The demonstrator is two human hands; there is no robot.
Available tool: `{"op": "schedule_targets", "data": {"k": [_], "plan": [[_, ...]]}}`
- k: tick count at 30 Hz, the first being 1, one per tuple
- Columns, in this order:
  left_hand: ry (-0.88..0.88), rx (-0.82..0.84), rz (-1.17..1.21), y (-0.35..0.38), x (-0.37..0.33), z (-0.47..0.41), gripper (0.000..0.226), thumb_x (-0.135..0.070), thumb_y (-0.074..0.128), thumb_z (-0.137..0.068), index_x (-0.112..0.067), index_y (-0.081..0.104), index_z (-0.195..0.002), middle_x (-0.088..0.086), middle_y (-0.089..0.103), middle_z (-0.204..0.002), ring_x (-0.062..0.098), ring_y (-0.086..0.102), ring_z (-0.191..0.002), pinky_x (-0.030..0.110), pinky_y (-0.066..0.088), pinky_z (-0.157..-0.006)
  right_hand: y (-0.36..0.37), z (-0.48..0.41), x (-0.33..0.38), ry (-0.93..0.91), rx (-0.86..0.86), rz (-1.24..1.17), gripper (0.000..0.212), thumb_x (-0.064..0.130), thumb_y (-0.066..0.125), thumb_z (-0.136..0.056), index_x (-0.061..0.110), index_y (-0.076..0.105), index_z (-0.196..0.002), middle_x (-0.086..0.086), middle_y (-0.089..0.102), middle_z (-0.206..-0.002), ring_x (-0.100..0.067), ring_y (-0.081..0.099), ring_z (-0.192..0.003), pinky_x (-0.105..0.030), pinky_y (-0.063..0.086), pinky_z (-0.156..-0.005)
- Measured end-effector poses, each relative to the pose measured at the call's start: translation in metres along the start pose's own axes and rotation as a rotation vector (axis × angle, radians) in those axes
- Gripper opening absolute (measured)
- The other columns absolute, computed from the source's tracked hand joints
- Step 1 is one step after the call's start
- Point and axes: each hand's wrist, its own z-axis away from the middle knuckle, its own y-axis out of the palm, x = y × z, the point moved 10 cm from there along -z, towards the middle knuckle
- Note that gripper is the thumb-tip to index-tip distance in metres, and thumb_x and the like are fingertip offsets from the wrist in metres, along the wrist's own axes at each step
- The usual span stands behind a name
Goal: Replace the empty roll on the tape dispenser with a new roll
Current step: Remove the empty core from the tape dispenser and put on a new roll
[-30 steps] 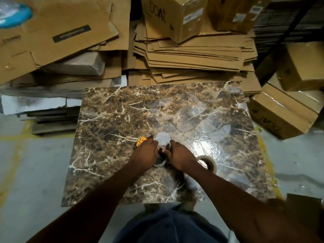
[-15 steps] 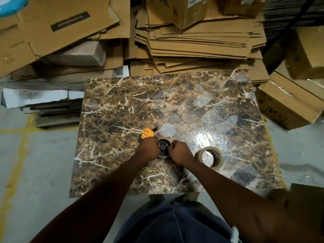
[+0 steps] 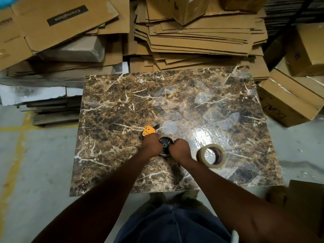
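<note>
An orange and black tape dispenser (image 3: 149, 132) lies on the brown marbled table (image 3: 114, 111), its black hub with the empty roll (image 3: 164, 144) facing up. My left hand (image 3: 151, 145) grips the dispenser from the left and hides most of its body. My right hand (image 3: 178, 148) holds the right side of the empty roll on the hub. A new roll of clear tape (image 3: 211, 156) stands tilted on the table just right of my right wrist, untouched.
Flattened cardboard stacks (image 3: 192, 37) rise behind the table. Sealed boxes (image 3: 287, 100) sit on the floor at the right, more cardboard and boards (image 3: 57, 50) at the left. The concrete floor (image 3: 35, 163) has yellow lines. A stool edge shows at lower right.
Both hands stayed on the dispenser hub. The view shifted downward, so the table and the new roll now sit more fully in view.
</note>
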Motion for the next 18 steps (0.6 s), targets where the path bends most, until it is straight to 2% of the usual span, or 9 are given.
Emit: {"op": "schedule_targets", "data": {"k": [6,9,11,14,16,18], "plan": [[-0.074,-0.058,0.027,-0.0014,0.0039,0.0016,0.025,-0.009,0.063,-0.090,-0.007,0.078,-0.110,0.017,0.077,-0.105,0.035,0.070,-0.096,0.035,0.055,-0.073,-0.0023,0.0017,-0.0022,0.029,-0.084,-0.068,0.028,0.012,0.064,-0.080,0.012,0.044,-0.060,-0.011,0.052,-0.072,-0.023,0.044,-0.058,-0.027,0.021,-0.044],[-0.093,-0.054,0.053,0.0005,0.0058,0.0006,0.027,-0.006,0.062,-0.089,-0.007,0.078,-0.111,0.018,0.078,-0.106,0.035,0.071,-0.097,0.031,0.050,-0.069,-0.0036,0.0009,0.0003,0.024,-0.052,-0.045,0.027,0.011,0.064,-0.083,0.010,0.047,-0.062,-0.006,0.051,-0.065,-0.017,0.043,-0.052,-0.027,0.022,-0.043],[-0.102,-0.048,0.057,0.0003,0.0061,0.0009,0.031,-0.005,0.063,-0.088,-0.008,0.078,-0.115,0.018,0.077,-0.108,0.034,0.071,-0.097,0.030,0.049,-0.067,-0.0030,-0.0012,0.0007,0.027,-0.032,-0.026,0.031,0.011,0.063,-0.086,0.012,0.044,-0.062,-0.004,0.051,-0.065,-0.022,0.048,-0.059,-0.027,0.024,-0.044],[-0.121,-0.049,0.075,0.0004,0.0066,-0.0013,0.036,-0.006,0.064,-0.089,-0.007,0.073,-0.124,0.018,0.075,-0.116,0.035,0.070,-0.104,0.031,0.049,-0.070,-0.0014,-0.0036,0.0021,0.034,-0.020,-0.026,0.018,0.012,0.063,-0.087,0.007,0.053,-0.073,-0.010,0.058,-0.077,-0.027,0.054,-0.070,-0.028,0.031,-0.049],[-0.126,-0.035,0.060,0.0027,0.0050,-0.0015,0.032,-0.008,0.065,-0.090,-0.004,0.070,-0.122,0.019,0.073,-0.116,0.036,0.069,-0.105,0.032,0.048,-0.070,-0.0002,-0.0047,0.0020,0.044,-0.012,-0.037,0.014,0.011,0.063,-0.085,0.006,0.055,-0.075,-0.011,0.059,-0.078,-0.027,0.054,-0.071,-0.030,0.036,-0.057],[-0.116,-0.022,0.030,0.0053,0.0030,-0.0009,0.028,-0.011,0.064,-0.091,-0.003,0.068,-0.117,0.021,0.072,-0.114,0.037,0.068,-0.102,0.035,0.049,-0.070,0.0003,-0.0053,0.0012,0.051,-0.006,-0.054,0.013,0.012,0.063,-0.083,0.006,0.056,-0.075,-0.011,0.060,-0.078,-0.027,0.055,-0.071,-0.030,0.037,-0.057]]}}
